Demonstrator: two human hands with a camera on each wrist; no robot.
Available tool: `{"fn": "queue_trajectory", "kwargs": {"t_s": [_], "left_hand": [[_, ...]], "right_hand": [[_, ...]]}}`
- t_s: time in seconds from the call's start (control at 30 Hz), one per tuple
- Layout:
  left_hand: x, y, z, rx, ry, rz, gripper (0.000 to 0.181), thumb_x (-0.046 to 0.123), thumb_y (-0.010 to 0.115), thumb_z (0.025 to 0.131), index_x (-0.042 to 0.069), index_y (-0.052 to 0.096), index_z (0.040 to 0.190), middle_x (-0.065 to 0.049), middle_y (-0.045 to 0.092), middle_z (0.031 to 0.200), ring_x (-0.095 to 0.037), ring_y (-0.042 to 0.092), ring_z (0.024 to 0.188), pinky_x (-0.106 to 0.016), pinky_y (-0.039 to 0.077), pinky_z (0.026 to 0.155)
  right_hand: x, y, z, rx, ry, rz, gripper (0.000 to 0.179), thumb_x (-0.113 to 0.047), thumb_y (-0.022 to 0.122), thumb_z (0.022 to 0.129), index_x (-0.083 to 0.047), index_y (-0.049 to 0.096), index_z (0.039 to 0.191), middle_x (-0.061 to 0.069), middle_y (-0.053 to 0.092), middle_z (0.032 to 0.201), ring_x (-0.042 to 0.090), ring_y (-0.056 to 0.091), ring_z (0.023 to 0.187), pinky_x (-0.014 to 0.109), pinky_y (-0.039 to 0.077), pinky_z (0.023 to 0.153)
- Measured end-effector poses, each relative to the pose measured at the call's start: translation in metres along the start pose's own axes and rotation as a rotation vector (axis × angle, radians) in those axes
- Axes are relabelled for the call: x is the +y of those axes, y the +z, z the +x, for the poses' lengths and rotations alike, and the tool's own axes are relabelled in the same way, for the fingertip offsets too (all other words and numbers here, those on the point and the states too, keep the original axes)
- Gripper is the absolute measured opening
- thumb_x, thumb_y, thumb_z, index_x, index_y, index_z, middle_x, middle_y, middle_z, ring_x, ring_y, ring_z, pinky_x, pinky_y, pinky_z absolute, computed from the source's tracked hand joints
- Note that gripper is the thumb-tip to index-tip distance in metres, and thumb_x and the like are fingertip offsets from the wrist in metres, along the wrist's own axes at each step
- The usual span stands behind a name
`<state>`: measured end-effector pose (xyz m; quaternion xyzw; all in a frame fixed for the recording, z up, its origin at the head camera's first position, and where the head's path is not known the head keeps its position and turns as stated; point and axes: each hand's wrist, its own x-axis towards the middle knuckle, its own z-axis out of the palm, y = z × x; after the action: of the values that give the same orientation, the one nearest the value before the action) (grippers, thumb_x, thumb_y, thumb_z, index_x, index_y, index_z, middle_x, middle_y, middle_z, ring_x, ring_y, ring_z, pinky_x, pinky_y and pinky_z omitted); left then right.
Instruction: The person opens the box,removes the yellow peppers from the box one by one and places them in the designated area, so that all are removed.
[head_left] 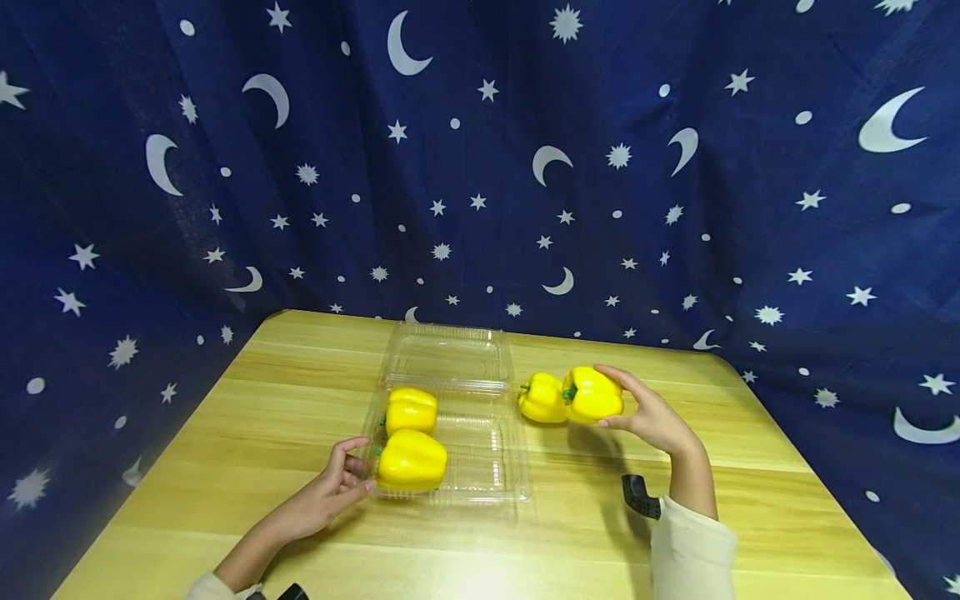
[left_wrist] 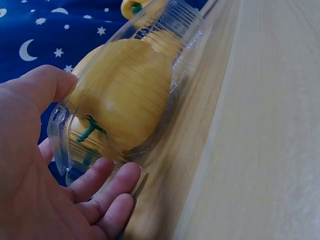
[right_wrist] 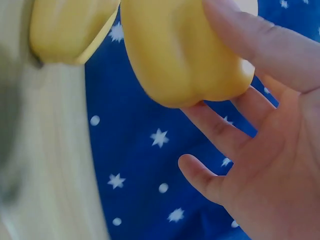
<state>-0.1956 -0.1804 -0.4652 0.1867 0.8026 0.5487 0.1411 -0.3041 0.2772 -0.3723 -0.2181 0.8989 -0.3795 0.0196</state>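
My right hand grips a yellow bell pepper between thumb and fingers, its green stem pointing left. A second bell pepper sits on the table just left of it, overlapped by the held one in the head view. Two more bell peppers lie in the left half of the clear plastic container, the nearer one in front of the farther one. My left hand holds the container's near left corner, thumb and fingers curved around the rim.
The container's clear lid is folded back flat toward the far table edge. Under everything is a light wooden table. A dark blue curtain with moons and stars hangs behind it. Black wrist-camera mounts show at both sleeves.
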Motion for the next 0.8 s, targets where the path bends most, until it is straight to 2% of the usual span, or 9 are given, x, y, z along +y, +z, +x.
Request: {"fn": "queue_trajectory", "kwargs": {"t_s": [0.3,0.8], "left_hand": [[0.002,0.000,0.000,0.002,-0.012,0.001,0.059,0.021,0.042,0.097,0.005,0.003,0.137,-0.025,0.028,0.118,-0.020,0.043,0.091,-0.024,0.042,0.076],[-0.001,0.000,0.001,0.031,-0.034,0.006,0.059,0.022,0.045,0.097,0.007,0.005,0.138,-0.024,0.030,0.119,-0.021,0.043,0.093,-0.023,0.042,0.076]], "right_hand": [[0.026,-0.006,-0.004,0.004,0.079,0.035,0.080,-0.010,0.074,0.073,-0.009,0.031,0.141,0.024,0.027,0.144,0.046,0.024,0.129,0.067,0.023,0.095],[0.058,-0.002,-0.002,-0.003,0.120,0.050,0.079,-0.012,0.074,0.074,-0.007,0.031,0.140,0.027,0.027,0.143,0.052,0.025,0.126,0.066,0.022,0.096]]}}
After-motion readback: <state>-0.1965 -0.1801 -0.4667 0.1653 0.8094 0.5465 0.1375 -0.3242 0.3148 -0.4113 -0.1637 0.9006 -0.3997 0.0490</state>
